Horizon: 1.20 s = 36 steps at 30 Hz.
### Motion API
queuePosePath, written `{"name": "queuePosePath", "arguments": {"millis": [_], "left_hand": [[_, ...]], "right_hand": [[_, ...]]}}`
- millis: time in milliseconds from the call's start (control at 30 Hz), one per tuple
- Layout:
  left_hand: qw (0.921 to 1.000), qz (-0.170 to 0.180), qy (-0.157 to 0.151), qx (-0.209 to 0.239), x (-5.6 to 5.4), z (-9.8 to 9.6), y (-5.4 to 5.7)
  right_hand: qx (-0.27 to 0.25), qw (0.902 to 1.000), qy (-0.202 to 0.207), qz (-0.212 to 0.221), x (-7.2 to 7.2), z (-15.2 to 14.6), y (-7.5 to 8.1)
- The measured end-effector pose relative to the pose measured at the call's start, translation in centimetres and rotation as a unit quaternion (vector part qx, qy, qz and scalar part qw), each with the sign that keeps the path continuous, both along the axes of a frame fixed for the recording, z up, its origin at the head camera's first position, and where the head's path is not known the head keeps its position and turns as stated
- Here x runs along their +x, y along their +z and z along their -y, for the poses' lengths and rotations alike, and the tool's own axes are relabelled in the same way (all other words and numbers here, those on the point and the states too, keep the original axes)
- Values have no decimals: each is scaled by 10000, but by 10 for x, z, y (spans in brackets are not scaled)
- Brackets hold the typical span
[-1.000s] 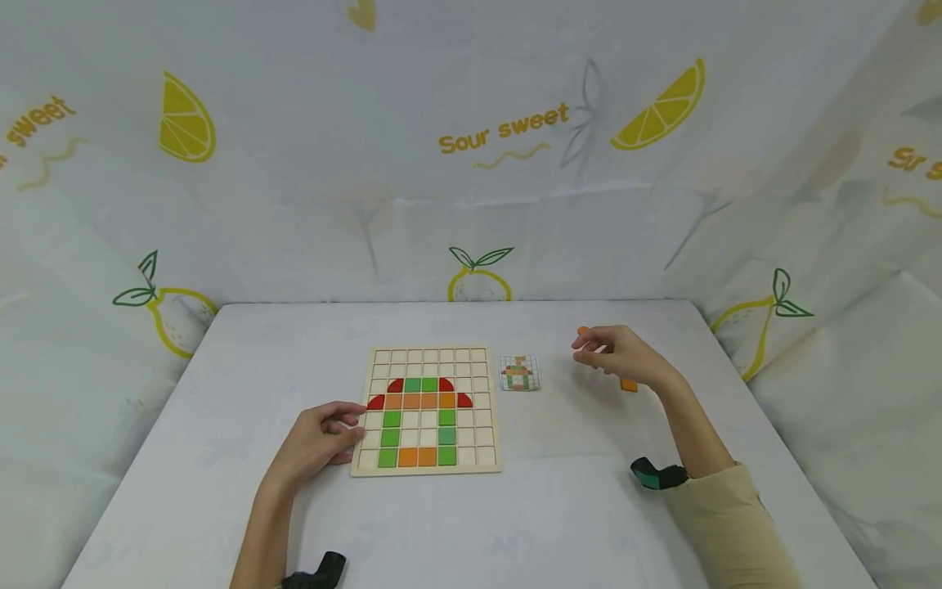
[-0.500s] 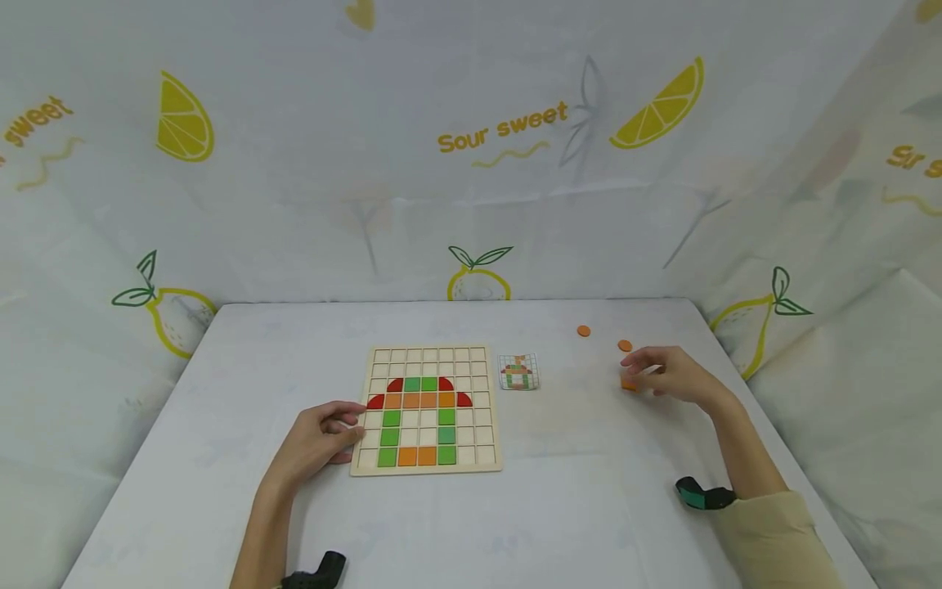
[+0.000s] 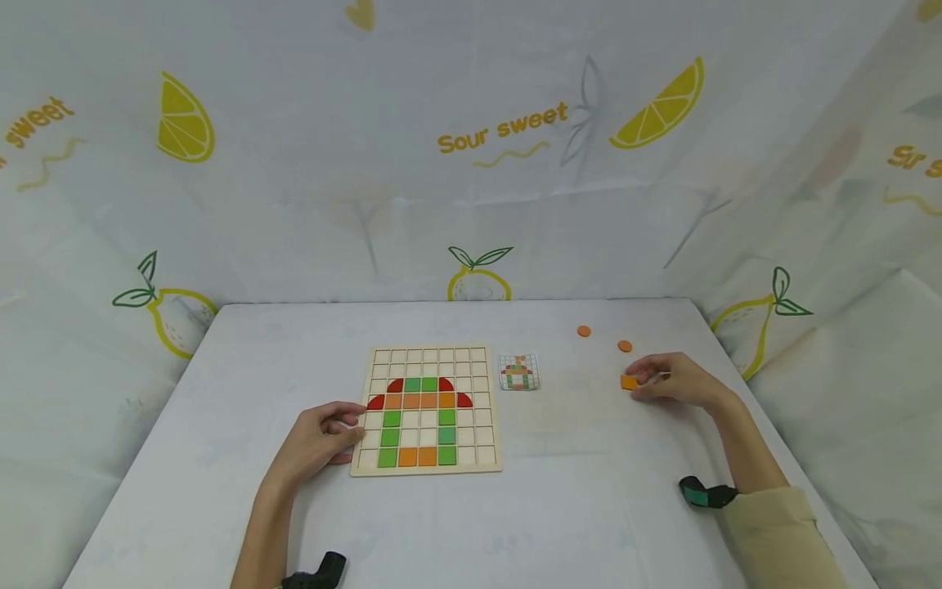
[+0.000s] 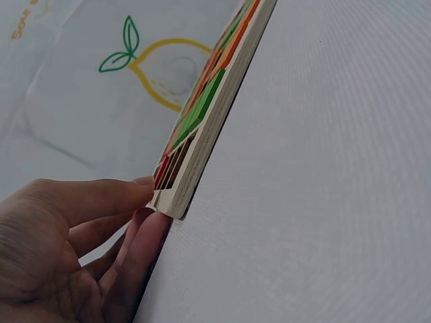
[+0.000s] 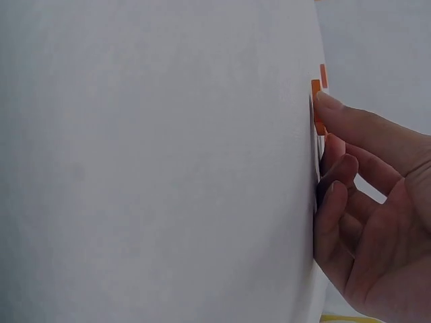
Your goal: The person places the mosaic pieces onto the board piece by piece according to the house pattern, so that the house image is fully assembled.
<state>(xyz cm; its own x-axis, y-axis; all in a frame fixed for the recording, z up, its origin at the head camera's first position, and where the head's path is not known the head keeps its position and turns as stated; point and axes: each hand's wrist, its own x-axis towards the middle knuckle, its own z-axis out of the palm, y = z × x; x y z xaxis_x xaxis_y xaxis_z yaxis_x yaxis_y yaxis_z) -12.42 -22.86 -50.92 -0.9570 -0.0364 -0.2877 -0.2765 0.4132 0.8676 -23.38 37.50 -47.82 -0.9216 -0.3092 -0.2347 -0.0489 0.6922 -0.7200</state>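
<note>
My left hand (image 3: pixel 324 438) holds the left edge of a wooden grid board (image 3: pixel 474 458); in the left wrist view its thumb lies on the board's edge (image 4: pixel 209 145) with fingers below. Green, orange and red tiles form a mushroom-like pattern in the grid. Over at the right, my right hand (image 3: pixel 680 380) pinches an orange square tile (image 3: pixel 628 382) at the tabletop. The right wrist view has the thumb against this tile (image 5: pixel 316 87), its other fingers curled beneath.
Two orange round tiles (image 3: pixel 584 331) (image 3: pixel 625 346) lie beyond the right hand. A small pattern card (image 3: pixel 519 372) sits just right of the board. White cloth with lemon prints (image 3: pixel 478 278) rises behind the white table (image 3: pixel 545 523).
My right hand has moved right, away from the round tiles' left side, and down to the orange square tile, which it now pinches. The left hand and board have stayed put.
</note>
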Motion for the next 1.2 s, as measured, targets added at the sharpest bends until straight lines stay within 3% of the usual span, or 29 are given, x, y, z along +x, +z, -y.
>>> {"name": "queuePosePath", "arguments": {"millis": [667,933,1200], "left_hand": [[10000,-27,-15,60,0,0,0],[9999,-75,-18,83,1,0,0],[9999,-78,-33,79,1,0,-1]], "right_hand": [[415,9990,105,-102,-2,7,0],[247,9987,279,-339,-3,24,17],[110,9968,532,-589,-3,63,35]]}}
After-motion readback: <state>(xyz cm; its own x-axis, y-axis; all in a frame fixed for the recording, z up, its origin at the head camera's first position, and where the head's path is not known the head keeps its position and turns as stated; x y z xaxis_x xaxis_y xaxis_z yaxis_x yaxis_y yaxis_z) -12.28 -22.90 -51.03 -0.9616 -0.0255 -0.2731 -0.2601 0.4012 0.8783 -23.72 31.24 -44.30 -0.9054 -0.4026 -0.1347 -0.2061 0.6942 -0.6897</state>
